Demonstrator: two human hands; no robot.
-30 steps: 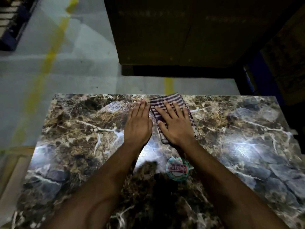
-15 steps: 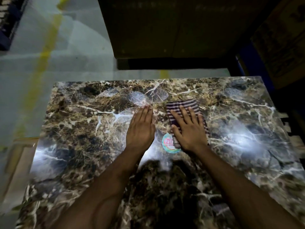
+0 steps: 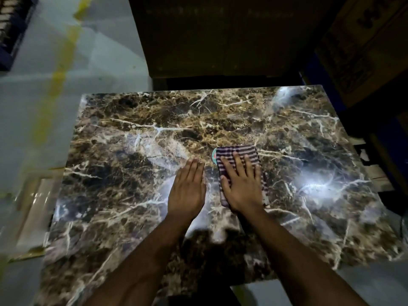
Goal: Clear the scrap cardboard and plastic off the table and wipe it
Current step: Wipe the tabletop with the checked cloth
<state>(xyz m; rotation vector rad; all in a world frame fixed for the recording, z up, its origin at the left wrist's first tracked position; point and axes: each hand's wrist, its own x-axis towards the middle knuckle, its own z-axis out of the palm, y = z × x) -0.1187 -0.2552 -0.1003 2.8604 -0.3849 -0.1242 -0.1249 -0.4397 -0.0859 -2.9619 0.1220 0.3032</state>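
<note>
Worktop: dark brown marble pattern with white veins; glare patch noted at 3 o'clock of the hands.

Cloth: striped dark and light, folded, laid flat on the worktop just right of centre; its far edge is seen beyond the fingertips, its right edge beside the palm.

Right hand: laid flat on the cloth, fingers straight and slightly spread, pointed toward 12 o'clock; the cloth is pressed under the palm, not gripped.

Left hand: laid flat on the bare worktop at 9 o'clock of the right hand, fingers straight and held together; nothing is held; a narrow gap is seen between the two hands.

Round sticker: teal-rimmed, mostly covered by the cloth; only a sliver is seen at the cloth's far left corner, at 12 o'clock of the left hand's fingertips; print not readable.

Surroundings: pale floor with a blurred yellow line at 10 o'clock; a large dark box at 12 o'clock beyond the worktop's far edge; a cardboard box with printing at 2 o'clock; a flat pale sheet on the floor at 9 o'clock, beside the worktop's left edge; its material cannot be told.
</note>
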